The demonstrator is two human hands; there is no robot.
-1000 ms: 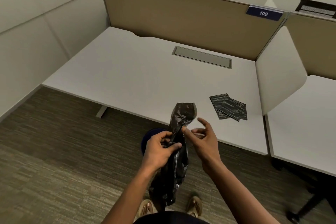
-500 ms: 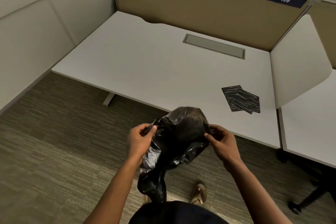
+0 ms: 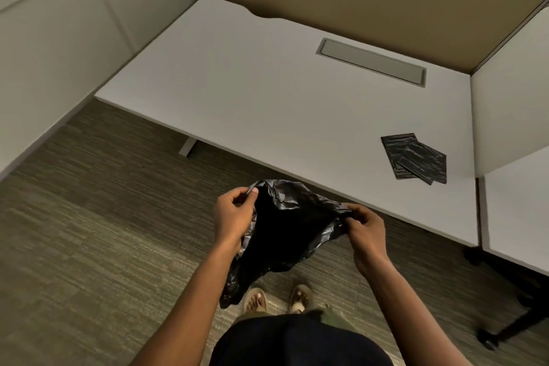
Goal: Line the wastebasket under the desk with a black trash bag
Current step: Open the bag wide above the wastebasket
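Holding one black trash bag [image 3: 285,226] above the carpet before the desk [image 3: 267,98], left hand [image 3: 234,217] and right hand [image 3: 364,227] each pinch its rim, mouth spread. Crinkled, glossy, it hangs limp. Two folded bags [image 3: 416,159], perhaps more, lie on the desk.

soft even indoor light, faint shadows, slight blur, edges bowed.

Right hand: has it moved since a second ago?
Yes. The right hand moved right, away from the left hand, stretching the trash bag open below the desk edge.
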